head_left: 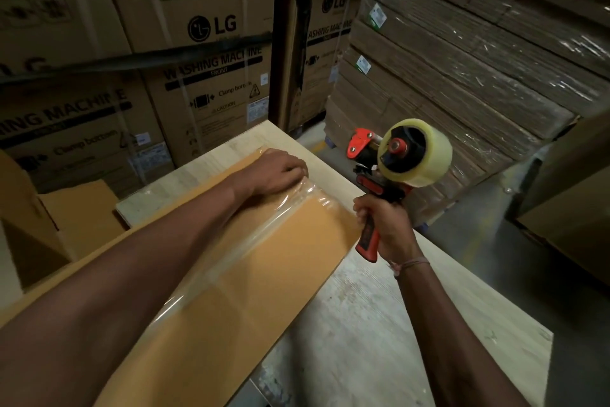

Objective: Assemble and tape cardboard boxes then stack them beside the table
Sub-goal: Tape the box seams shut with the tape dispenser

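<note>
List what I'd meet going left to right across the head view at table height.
Open box beside the table → left hand pressing the taped box → right hand holding the tape gun → wrapped cardboard stack.

Single head-worn view: you look forward and steeply down from above your own forearms; the wide lens bends the edges; the surface (379,307) lies close beneath you; stacked cartons (198,27) fill the far field ahead; no second view overlaps.
</note>
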`<state>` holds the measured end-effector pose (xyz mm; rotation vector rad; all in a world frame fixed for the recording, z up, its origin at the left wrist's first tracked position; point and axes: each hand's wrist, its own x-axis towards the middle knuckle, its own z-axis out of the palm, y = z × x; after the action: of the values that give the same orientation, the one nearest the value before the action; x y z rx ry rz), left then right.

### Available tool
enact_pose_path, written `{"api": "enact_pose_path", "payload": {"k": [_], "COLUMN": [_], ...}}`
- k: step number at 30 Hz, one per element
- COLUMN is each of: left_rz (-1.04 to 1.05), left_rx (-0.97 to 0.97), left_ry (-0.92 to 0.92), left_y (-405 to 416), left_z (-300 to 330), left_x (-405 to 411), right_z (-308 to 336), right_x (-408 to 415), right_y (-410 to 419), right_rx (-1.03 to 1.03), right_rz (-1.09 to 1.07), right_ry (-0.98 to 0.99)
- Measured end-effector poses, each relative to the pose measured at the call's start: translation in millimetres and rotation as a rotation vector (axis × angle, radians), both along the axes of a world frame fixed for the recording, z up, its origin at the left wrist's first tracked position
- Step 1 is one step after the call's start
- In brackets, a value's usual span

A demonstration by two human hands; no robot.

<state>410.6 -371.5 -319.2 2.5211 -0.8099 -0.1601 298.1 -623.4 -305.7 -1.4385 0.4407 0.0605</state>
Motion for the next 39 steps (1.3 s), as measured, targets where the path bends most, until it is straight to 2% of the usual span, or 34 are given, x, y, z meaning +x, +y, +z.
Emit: {"api": "enact_pose_path", "payload": {"k": [5,7,11,13,18,21,22,25,28,33,39], "left_rz": [0.043,-0.028,-0.295,-0.368,-0.347,-0.323,-0.317,-0.359,-0.265,-0.024,-0.025], "left_rx": [0.203,0.217,0.101,0.12,0.242,0.378,0.364,0.163,0.122,0.383,0.441], "left_ry": [0.199,0.157,-0.077,-0.072,-0.038,-0.117,-0.147,-0.134,-0.141,-0.231,-0.326], "left_y": [-14,-19,-40,-54,-65,-79,-85,-100,-117,-153,-156], "left_z": [23,26,21,9,7,17,15,0,-2,2,-12], "left_x": [7,2,-27,-41,-45,-49,-55,-76,-92,-108,-110], "right_z": [-6,-8,-7,-10,-40,-60,-67,-83,-101,-134,-162], "right_x": [15,20,19,18,5,-12,-19,-39,-59,-95,-116], "right_y": [-10,-15,-19,-20,-30,-42,-45,-50,-52,-55,-63], "right_rx": [0.086,0.143,0.29,0.306,0.112,-0.085,-0.121,-0.186,-0.233,-0.391,-0.389], "right_rz": [0.058,0.071,-0.005,-0.077,-0.167,-0.209,-0.223,-0.236,-0.256,-0.289,-0.343], "right_ry": [0.114,0.148,0.17,0.183,0.223,0.26,0.269,0.295,0.325,0.403,0.459]}}
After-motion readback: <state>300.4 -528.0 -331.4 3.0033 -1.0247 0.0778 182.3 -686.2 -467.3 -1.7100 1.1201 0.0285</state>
